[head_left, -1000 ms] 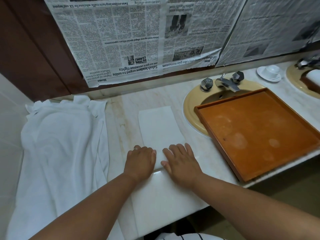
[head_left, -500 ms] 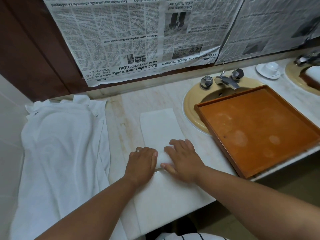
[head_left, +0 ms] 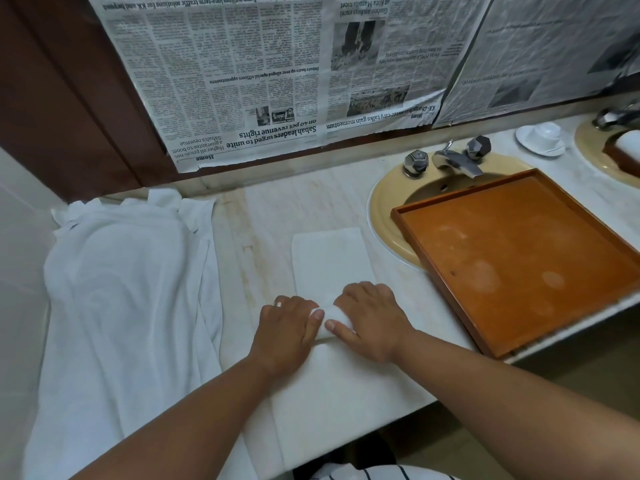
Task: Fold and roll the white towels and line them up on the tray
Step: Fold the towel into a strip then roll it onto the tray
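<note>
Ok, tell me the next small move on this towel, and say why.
Probably roll the towel roll a little further forward. The left hand and right hand both curl over it, and a flat stretch of the folded towel lies ahead of it, unrolled. The tray can wait, I'd judge.

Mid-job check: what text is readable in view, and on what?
All on the upside-down newspaper on the wall:
"Sabah leaders urged to unite on 40 pct revenue rights"
"Home"
"Debate heats up over alleged special officers appointments"
"Ewon outlines long-term traffic solutions for KK and beyond"
"inter-city talks gain momentum" (start creased, unclear)
Body columns: too small to read.
</note>
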